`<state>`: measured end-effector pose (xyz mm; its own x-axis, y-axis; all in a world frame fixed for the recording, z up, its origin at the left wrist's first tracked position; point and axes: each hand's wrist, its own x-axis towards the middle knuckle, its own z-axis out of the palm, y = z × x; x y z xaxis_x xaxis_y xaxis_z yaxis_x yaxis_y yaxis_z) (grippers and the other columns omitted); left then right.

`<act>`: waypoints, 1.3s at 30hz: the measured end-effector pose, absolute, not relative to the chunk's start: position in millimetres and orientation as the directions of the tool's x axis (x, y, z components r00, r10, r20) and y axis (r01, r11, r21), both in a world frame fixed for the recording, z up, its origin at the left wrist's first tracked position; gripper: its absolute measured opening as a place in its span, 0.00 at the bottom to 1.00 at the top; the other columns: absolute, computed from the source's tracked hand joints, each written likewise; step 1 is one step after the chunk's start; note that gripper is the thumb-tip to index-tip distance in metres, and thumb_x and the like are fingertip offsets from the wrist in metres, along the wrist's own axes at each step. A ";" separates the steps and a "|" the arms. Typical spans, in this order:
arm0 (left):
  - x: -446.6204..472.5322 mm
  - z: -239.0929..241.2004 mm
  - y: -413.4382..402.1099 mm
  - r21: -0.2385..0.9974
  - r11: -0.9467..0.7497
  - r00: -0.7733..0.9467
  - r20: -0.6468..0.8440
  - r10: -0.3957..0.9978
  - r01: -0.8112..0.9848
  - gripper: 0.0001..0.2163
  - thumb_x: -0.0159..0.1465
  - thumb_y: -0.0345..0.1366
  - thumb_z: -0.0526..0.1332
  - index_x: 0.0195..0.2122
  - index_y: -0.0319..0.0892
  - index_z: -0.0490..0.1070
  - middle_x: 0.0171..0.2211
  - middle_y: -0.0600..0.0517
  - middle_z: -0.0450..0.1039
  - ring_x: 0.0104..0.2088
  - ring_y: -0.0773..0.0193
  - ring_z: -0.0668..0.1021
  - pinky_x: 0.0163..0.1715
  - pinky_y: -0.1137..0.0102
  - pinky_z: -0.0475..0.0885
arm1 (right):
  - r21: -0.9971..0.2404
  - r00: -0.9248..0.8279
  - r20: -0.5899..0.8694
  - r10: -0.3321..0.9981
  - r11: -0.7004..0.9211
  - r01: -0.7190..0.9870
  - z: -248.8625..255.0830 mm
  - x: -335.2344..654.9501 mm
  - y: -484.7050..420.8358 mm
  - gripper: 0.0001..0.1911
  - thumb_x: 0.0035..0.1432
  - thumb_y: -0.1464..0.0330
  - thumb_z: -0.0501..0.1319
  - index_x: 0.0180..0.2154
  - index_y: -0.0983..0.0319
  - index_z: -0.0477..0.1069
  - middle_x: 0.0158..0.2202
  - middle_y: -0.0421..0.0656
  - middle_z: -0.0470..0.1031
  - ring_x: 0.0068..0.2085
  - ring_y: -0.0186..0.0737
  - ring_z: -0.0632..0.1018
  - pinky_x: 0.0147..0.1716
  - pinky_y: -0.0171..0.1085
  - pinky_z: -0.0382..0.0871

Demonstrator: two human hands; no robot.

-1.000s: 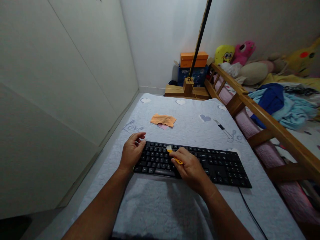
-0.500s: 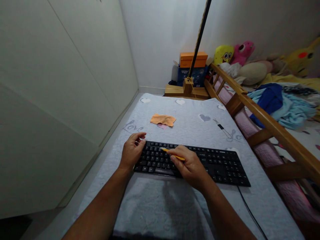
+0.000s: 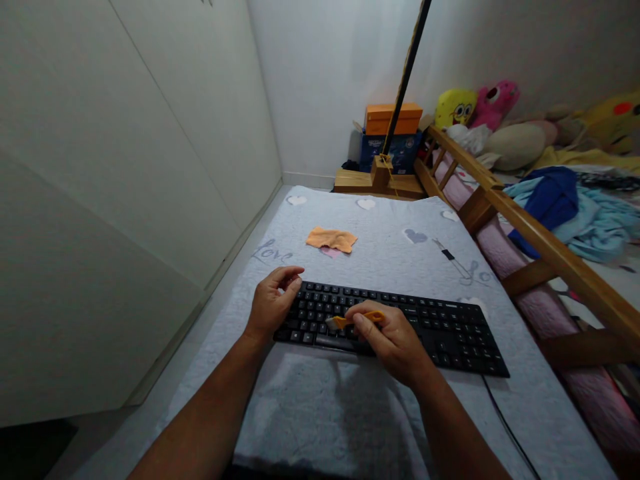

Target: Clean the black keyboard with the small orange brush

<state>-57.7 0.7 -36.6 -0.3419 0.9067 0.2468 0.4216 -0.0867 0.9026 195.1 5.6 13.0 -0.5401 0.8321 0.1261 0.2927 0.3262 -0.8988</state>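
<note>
A black keyboard (image 3: 425,333) lies on the patterned bedcover, its cable running off towards the lower right. My left hand (image 3: 273,301) is at the keyboard's upper left corner, fingers curled and thumb against the edge, gripping it. Held in my right hand (image 3: 393,337) is a small brush (image 3: 340,323) with a yellow-orange handle. Its pale bristles point left and touch, or hover just over, keys left of the middle. Part of the keyboard is hidden under my right hand.
An orange cloth (image 3: 331,239) lies beyond the keyboard. A thin wire-like tool with a black middle (image 3: 449,255) rests to its right. A wooden bed rail (image 3: 550,230) borders the right side, a white cabinet (image 3: 150,200) the left. Boxes (image 3: 393,120) stand at the back.
The brush has moved towards me, down the rows of keys, and its handle has turned in my right fingers. My left hand stays at the corner; the view has shifted slightly.
</note>
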 end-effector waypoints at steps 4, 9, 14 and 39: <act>-52.1 -31.1 -6.7 0.813 -0.314 -0.132 0.426 0.895 0.490 0.07 0.66 0.37 0.64 0.41 0.44 0.81 0.34 0.51 0.77 0.35 0.62 0.77 0.39 0.66 0.73 | -0.914 -0.462 0.131 0.877 0.288 0.286 7.9 189.6 5.4 0.09 0.70 0.64 0.56 0.40 0.60 0.74 0.30 0.39 0.76 0.31 0.37 0.75 0.32 0.35 0.65; -36.7 -21.8 -16.1 0.687 -0.511 0.121 0.533 0.838 0.516 0.11 0.62 0.36 0.71 0.46 0.46 0.82 0.41 0.48 0.79 0.44 0.57 0.79 0.45 0.63 0.75 | -0.893 -0.484 0.219 0.847 0.374 0.250 7.1 177.0 6.1 0.07 0.68 0.68 0.58 0.37 0.59 0.73 0.32 0.39 0.77 0.33 0.36 0.77 0.34 0.34 0.67; -30.3 -17.6 -19.8 0.663 -0.553 0.219 0.522 0.825 0.504 0.06 0.65 0.31 0.66 0.41 0.45 0.81 0.37 0.49 0.78 0.40 0.60 0.79 0.41 0.67 0.75 | -0.884 -0.553 0.247 0.796 0.419 0.209 6.8 169.8 6.9 0.07 0.67 0.70 0.60 0.41 0.59 0.77 0.38 0.42 0.82 0.40 0.39 0.80 0.42 0.37 0.72; -36.5 -32.5 -8.3 0.945 -0.233 -0.001 0.240 0.971 0.228 0.06 0.69 0.38 0.62 0.39 0.43 0.77 0.38 0.49 0.78 0.41 0.59 0.80 0.44 0.65 0.75 | -0.906 0.523 0.001 0.852 -0.220 0.360 -56.6 426.0 78.7 0.19 0.48 0.57 0.66 0.40 0.62 0.77 0.38 0.48 0.82 0.36 0.45 0.81 0.40 0.43 0.75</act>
<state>-36.5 -8.3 -32.5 -0.0011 0.9708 0.2401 0.2283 -0.2335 0.9452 426.0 78.7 -56.6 0.5230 0.8524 0.0012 0.3605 -0.2199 -0.9065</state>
